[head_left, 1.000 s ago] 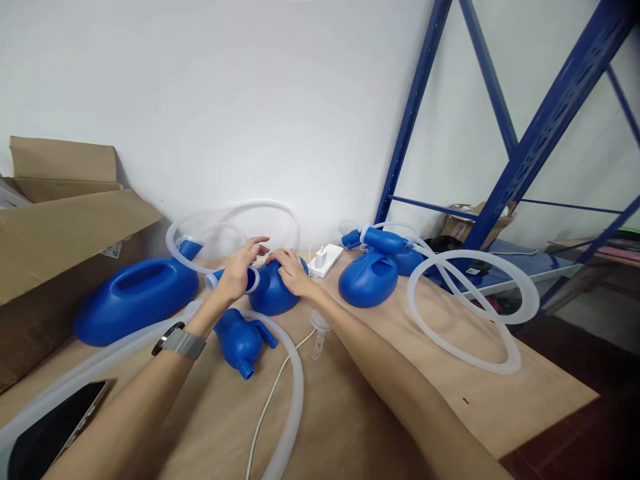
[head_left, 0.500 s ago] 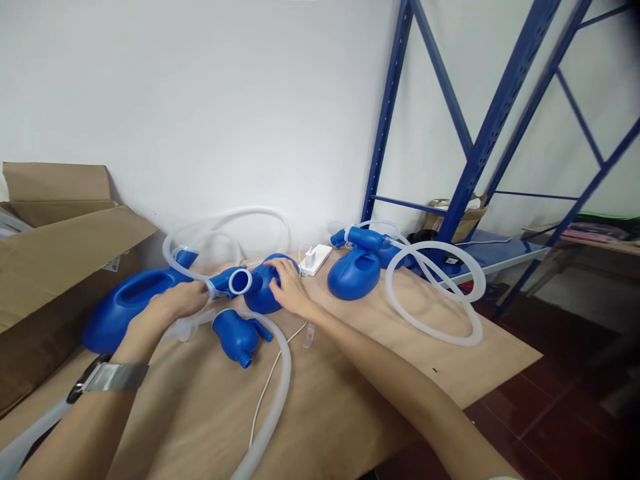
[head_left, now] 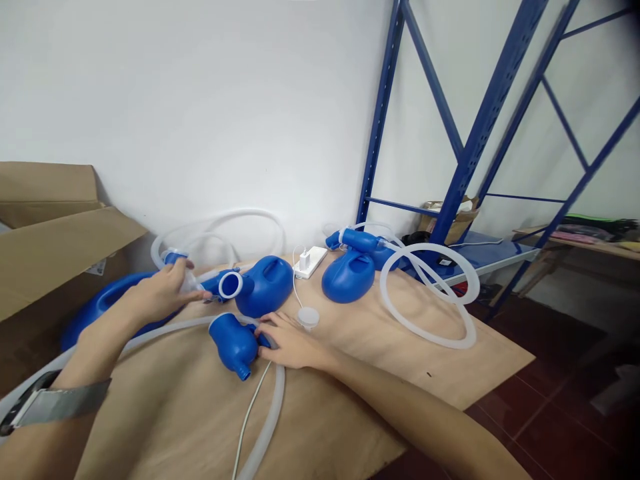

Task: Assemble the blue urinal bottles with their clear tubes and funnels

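Note:
My left hand (head_left: 167,290) is closed around a clear plastic piece (head_left: 189,283) by the mouth of the left blue bottle (head_left: 103,297). My right hand (head_left: 285,340) has its fingers bent around the handle of a small blue spouted piece (head_left: 235,343) lying on the table. Behind it stands a blue bottle (head_left: 270,283) with a white-rimmed open mouth. A translucent hose (head_left: 273,410) runs under my right hand. A round translucent cap (head_left: 309,317) lies just beyond that hand.
An open cardboard box (head_left: 60,260) is at the left. A white power strip (head_left: 311,262) lies by the wall. Right of it are another blue bottle (head_left: 349,277) and a coiled hose (head_left: 430,340). A blue metal rack (head_left: 450,200) stands behind.
My right hand has left the middle bottle and come nearer, to the small blue piece. My left hand has moved left and up with the clear piece. The round cap now shows.

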Motion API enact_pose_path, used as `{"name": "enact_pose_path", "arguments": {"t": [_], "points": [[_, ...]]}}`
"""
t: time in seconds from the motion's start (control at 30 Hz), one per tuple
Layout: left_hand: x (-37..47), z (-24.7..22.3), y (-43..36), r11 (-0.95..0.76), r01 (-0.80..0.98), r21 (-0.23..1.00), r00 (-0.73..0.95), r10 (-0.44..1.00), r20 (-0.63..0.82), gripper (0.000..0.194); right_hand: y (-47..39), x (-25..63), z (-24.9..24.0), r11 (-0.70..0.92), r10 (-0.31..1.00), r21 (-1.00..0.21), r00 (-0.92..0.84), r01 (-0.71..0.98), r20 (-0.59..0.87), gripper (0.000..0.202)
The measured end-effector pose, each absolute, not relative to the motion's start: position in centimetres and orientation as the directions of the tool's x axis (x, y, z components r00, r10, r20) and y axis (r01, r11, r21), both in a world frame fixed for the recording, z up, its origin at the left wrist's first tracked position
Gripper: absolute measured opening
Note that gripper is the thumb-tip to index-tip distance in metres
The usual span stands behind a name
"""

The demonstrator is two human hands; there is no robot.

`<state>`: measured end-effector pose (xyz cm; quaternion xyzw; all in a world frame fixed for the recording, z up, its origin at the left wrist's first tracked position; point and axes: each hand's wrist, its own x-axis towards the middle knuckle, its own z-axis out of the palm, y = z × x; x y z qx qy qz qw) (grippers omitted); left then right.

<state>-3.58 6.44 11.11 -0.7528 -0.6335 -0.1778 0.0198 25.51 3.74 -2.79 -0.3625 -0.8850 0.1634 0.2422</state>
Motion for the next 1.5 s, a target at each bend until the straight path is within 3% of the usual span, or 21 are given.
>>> {"name": "enact_pose_path", "arguments": {"t": [0.27, 0.43, 0.53, 0.67, 0.83, 0.97, 1.07, 1.23, 1.4, 1.5], "points": [[-0.3, 13.7, 4.6, -0.278, 0.957, -0.078, 0.289, 0.920, 0.264, 0.055, 2.8, 25.4, -2.5, 0.683, 0.725, -0.451, -0.608, 0.575, 0.322, 0.023], [-0.1, 14.4, 3.9, -0.221, 0.948, -0.228, 0.289, 0.898, 0.332, 0.051, 4.1, 26.0, -1.6, 0.703, 0.710, -0.453, -0.578, 0.548, 0.403, 0.039], [-0.4, 14.4, 3.8, -0.204, 0.947, -0.250, 0.282, 0.900, 0.333, 0.044, 7.0, 26.7, 0.3, 0.661, 0.749, -0.474, -0.467, 0.582, 0.470, 0.045], [-0.3, 13.3, 4.3, -0.302, 0.925, -0.231, 0.363, 0.884, 0.295, 0.043, 12.7, 26.9, 3.1, 0.586, 0.796, -0.504, -0.331, 0.635, 0.507, 0.064], [2.0, 11.6, 4.9, -0.368, 0.887, -0.281, 0.437, 0.864, 0.249, 0.056, 17.7, 26.1, 4.2, 0.574, 0.818, -0.493, -0.449, 0.653, 0.358, 0.065], [3.2, 11.4, 4.9, -0.396, 0.857, -0.329, 0.469, 0.864, 0.183, 0.060, 18.1, 25.7, 3.3, 0.599, 0.799, -0.455, -0.460, 0.658, 0.386, 0.058], [2.8, 11.4, 5.0, -0.433, 0.864, -0.256, 0.482, 0.858, 0.175, 0.064, 17.5, 25.5, 2.4, 0.575, 0.808, -0.419, -0.408, 0.703, 0.424, 0.055], [1.4, 11.5, 5.6, -0.520, 0.854, -0.012, 0.514, 0.841, 0.170, 0.060, 17.1, 25.1, 1.6, 0.567, 0.798, -0.381, -0.373, 0.730, 0.474, 0.048], [0.6, 12.1, 6.4, -0.466, 0.824, 0.322, 0.437, 0.885, 0.163, 0.078, 17.1, 24.9, 1.3, 0.596, 0.772, -0.365, -0.386, 0.716, 0.505, 0.044], [0.4, 12.3, 6.7, -0.447, 0.803, 0.396, 0.421, 0.894, 0.154, 0.073, 17.1, 24.8, 1.1, 0.587, 0.772, -0.363, -0.367, 0.724, 0.518, 0.043]]}}
